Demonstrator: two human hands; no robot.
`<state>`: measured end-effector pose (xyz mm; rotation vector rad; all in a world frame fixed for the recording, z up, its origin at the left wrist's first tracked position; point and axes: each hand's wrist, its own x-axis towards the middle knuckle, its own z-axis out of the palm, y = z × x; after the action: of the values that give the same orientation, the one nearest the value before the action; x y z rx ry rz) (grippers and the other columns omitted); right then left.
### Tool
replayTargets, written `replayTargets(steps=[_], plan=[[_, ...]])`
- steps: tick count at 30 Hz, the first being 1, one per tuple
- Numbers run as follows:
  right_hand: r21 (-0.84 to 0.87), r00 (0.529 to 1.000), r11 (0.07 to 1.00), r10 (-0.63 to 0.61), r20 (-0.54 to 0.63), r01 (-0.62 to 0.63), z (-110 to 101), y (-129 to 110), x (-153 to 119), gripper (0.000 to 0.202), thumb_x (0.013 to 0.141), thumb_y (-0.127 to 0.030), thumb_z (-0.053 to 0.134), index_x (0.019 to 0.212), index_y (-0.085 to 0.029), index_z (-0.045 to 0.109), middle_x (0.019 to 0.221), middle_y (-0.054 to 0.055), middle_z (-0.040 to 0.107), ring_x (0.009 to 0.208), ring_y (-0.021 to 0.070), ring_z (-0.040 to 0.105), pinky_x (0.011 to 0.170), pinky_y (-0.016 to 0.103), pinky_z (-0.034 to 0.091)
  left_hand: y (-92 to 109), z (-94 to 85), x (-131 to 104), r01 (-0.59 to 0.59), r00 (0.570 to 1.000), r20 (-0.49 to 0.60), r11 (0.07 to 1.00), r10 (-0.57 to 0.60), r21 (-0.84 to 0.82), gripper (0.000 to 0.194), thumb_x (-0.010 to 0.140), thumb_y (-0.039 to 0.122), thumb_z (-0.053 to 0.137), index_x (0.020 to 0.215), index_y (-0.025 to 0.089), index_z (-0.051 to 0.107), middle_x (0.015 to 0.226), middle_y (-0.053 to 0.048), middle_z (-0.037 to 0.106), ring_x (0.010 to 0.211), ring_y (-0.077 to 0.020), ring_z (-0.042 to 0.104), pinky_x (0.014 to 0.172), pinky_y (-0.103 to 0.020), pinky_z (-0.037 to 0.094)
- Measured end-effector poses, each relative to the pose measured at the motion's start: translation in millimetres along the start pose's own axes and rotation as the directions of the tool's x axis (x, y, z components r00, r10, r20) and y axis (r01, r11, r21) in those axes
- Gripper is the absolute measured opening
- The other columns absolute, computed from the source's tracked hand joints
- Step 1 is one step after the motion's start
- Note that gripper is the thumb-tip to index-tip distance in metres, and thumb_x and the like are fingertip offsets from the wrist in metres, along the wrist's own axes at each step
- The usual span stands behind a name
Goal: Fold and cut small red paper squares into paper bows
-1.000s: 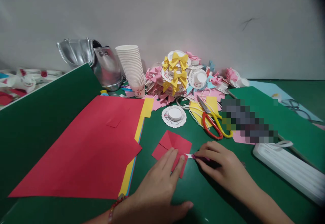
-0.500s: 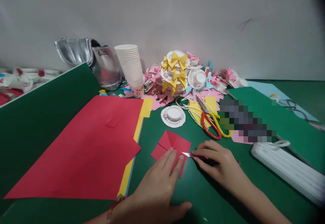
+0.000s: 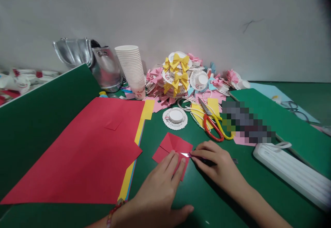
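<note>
A folded red paper square (image 3: pixel 169 143) lies on the green tabletop in front of me, creases running across it. The outstretched fingers of my left hand (image 3: pixel 161 183) press on its lower part and cover some of it. My right hand (image 3: pixel 217 160) pinches a craft knife, whose bright blade (image 3: pixel 185 155) rests over the paper's right side, close to my left fingertips. Most of the knife's dark handle is hidden under my palm. Just beyond the square sits a white fringed paper-cup hat (image 3: pixel 175 116).
Large red sheets (image 3: pixel 77 152) lie at the left over yellow and blue ones. Behind stand stacked paper cups (image 3: pixel 131 70), a silver bag (image 3: pixel 106 67) and heaped cup hats with bows (image 3: pixel 180 79). Scissors (image 3: pixel 214 124) and a white power strip (image 3: pixel 292 174) are on the right.
The knife blade has moved left, further over the red paper, with my right hand. My left hand stays pressed on the square. The whole view has shifted slightly.
</note>
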<state>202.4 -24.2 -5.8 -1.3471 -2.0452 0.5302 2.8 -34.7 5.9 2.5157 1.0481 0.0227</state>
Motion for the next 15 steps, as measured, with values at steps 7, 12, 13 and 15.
replayTargets(steps=[7, 12, 13, 15], plan=[[0.006, 1.000, 1.000, -0.001, 0.005, 0.001, 0.4, 1.2, 2.6, 0.015, 0.081, -0.014, 0.053, 0.083, -0.018, 0.068, 0.079, 0.006, 0.062, 0.074, 0.0168, 0.054, 0.067, 0.031, 0.047, -0.6, 0.7, -0.8, -0.048, 0.999, -0.013, 0.999, 0.048, 0.021, 0.081, 0.068, 0.044, 0.063, 0.133, 0.004, 0.034, 0.137, -0.025, 0.034, 0.124, -0.0393, 0.033, 0.095, -0.050, 0.038], [-0.033, 0.999, 0.998, -0.045, -0.011, 0.044, 0.8, 3.8, 3.3, 0.016, 0.083, -0.016, 0.052, 0.087, -0.018, 0.068, 0.082, 0.007, 0.063, 0.077, 0.0176, 0.054, 0.068, 0.031, 0.049, 0.1, 0.5, -0.5, -0.047, 0.999, -0.016, 0.998, 0.048, 0.038, 0.082, 0.067, 0.044, 0.063, 0.133, 0.005, 0.034, 0.137, -0.024, 0.034, 0.123, -0.0386, 0.034, 0.093, -0.050, 0.040], [-0.049, 0.998, 0.997, -0.060, -0.014, 0.059, 1.0, 4.6, 4.0, 0.017, 0.083, -0.016, 0.051, 0.087, -0.018, 0.068, 0.083, 0.007, 0.063, 0.077, 0.0179, 0.054, 0.067, 0.031, 0.049, 0.3, -0.1, -0.3, -0.046, 0.999, -0.009, 0.998, 0.046, 0.042, 0.082, 0.067, 0.044, 0.064, 0.133, 0.005, 0.034, 0.137, -0.024, 0.035, 0.123, -0.0388, 0.035, 0.092, -0.050, 0.041], [-0.070, 0.996, 0.993, -0.092, -0.021, 0.091, 1.4, 6.1, 5.7, 0.018, 0.084, -0.017, 0.051, 0.088, -0.018, 0.068, 0.083, 0.008, 0.063, 0.076, 0.0182, 0.054, 0.067, 0.032, 0.049, 0.7, -1.7, 0.0, -0.039, 0.999, -0.001, 0.998, 0.039, 0.040, 0.083, 0.066, 0.044, 0.064, 0.133, 0.005, 0.034, 0.137, -0.024, 0.035, 0.123, -0.0386, 0.035, 0.092, -0.050, 0.041]])
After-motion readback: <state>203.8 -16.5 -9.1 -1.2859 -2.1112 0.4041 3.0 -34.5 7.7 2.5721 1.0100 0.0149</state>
